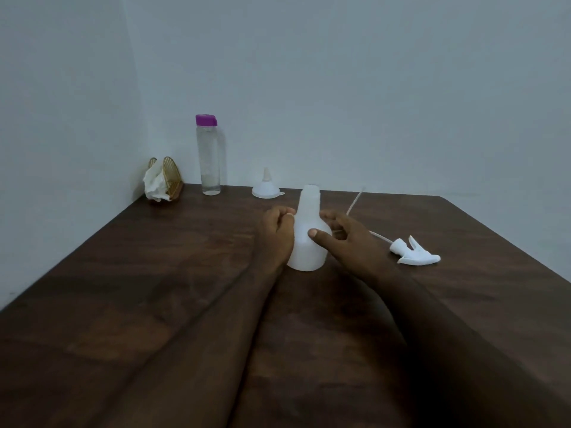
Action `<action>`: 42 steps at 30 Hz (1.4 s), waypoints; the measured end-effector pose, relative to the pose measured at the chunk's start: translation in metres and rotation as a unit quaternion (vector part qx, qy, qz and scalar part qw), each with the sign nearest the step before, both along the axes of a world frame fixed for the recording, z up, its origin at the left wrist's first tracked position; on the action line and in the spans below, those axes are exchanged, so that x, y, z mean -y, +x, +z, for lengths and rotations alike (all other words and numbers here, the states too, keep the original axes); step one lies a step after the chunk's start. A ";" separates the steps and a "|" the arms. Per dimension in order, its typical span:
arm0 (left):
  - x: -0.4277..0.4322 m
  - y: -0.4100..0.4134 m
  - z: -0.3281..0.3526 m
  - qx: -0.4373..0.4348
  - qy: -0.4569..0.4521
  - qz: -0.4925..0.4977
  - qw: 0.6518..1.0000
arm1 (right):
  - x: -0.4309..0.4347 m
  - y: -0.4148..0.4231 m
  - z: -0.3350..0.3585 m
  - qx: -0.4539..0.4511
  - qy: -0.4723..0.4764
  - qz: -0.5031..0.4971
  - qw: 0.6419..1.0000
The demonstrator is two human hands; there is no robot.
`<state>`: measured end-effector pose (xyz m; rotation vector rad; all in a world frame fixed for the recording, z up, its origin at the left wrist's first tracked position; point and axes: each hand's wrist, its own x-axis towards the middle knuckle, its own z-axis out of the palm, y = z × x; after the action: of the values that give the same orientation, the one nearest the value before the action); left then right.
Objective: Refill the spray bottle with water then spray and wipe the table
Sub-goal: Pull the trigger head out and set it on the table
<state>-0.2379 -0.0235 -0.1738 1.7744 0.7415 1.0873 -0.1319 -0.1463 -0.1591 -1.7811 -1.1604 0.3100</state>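
Note:
The white translucent spray bottle (309,242) stands upright in the middle of the table with its neck open and no head on it. My left hand (276,230) lies against its left side, fingers curled at the shoulder. My right hand (343,236) grips it from the right, thumb on the front and fingers round the far side. The white spray head (414,253) lies on the table to the right, its thin dip tube (355,202) running back behind my right hand.
On the dark wooden table (154,273), a clear water bottle with a purple cap (208,156) stands at the back by the wall. A white funnel (265,188) sits upside down to its right. A gold napkin holder with white tissues (162,182) is in the back left corner.

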 end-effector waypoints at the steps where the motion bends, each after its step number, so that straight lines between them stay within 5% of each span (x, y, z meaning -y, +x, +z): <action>1: -0.003 0.000 -0.002 0.002 -0.002 0.000 1.000 | -0.001 0.002 -0.002 -0.012 0.002 0.004 1.000; 7: -0.007 -0.006 0.000 0.043 -0.051 0.003 0.998 | 0.003 0.010 -0.004 -0.063 0.017 0.030 0.997; 12: -0.032 -0.006 0.007 0.089 -0.112 0.063 0.988 | -0.017 0.030 0.027 -0.152 0.098 -0.059 0.982; 25: -0.157 0.054 -0.002 -0.099 -0.049 0.066 0.992 | -0.177 0.083 0.014 0.041 -0.165 -0.007 0.985; 36: -0.210 0.097 -0.007 -0.068 -0.099 0.071 0.990 | -0.282 0.121 -0.022 0.133 -0.205 0.000 0.970; 42: -0.209 0.097 -0.007 -0.070 -0.099 0.073 0.990 | -0.285 0.116 -0.026 0.143 -0.127 -0.015 0.981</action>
<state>-0.1410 0.1852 -0.1808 1.6585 1.0425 0.9545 -0.0162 0.1391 -0.1852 -2.1176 -1.3409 0.1939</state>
